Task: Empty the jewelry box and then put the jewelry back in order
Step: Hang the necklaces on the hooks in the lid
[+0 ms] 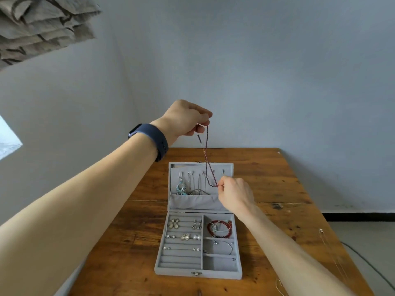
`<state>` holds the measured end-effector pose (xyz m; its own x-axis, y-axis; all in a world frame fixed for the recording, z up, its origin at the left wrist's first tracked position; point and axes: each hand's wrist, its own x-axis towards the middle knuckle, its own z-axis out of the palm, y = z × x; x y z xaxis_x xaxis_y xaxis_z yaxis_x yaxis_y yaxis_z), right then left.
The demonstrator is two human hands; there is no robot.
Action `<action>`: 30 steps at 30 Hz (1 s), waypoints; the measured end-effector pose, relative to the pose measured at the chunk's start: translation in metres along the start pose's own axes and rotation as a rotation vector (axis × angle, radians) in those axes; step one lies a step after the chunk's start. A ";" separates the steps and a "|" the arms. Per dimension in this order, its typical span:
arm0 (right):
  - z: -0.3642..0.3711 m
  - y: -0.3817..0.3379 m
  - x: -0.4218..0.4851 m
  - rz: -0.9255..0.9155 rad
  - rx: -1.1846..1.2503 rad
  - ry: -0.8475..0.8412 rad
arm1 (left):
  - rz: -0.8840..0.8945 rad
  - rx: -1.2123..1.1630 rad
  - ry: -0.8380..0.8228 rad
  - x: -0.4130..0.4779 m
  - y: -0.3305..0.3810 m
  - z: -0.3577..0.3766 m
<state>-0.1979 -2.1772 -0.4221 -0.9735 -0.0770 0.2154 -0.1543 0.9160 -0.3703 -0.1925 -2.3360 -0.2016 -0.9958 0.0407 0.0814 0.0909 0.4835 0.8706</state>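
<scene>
A grey velvet jewelry box lies open on the wooden table. My left hand, raised high above the box, pinches the top of a thin dark red beaded necklace. The necklace hangs down in front of the lid, where my right hand pinches its lower loop. Other necklaces and a turquoise pendant hang inside the lid. Earrings sit in the left rows. A red bead bracelet and a thin chain lie in the right compartments.
The wooden table stands against a pale wall. A thin gold chain lies on the table near its right edge, another piece at the front right. A cable runs over the floor at the right. Folded fabric hangs at the upper left.
</scene>
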 end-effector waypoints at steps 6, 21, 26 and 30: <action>-0.004 -0.007 0.002 -0.015 -0.040 -0.057 | 0.056 0.129 0.044 -0.001 0.004 -0.009; -0.006 -0.006 0.006 -0.087 -0.109 -0.127 | 0.258 0.387 -0.086 0.001 -0.004 0.025; -0.001 -0.001 0.008 -0.117 -0.011 -0.151 | 0.267 0.425 -0.066 0.016 -0.010 0.034; 0.000 0.006 0.006 -0.138 0.041 -0.143 | 0.273 0.453 -0.068 0.023 -0.017 0.041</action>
<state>-0.2051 -2.1720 -0.4229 -0.9563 -0.2583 0.1370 -0.2916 0.8765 -0.3830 -0.2168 -2.3074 -0.2339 -0.9354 0.2677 0.2310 0.3514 0.7759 0.5239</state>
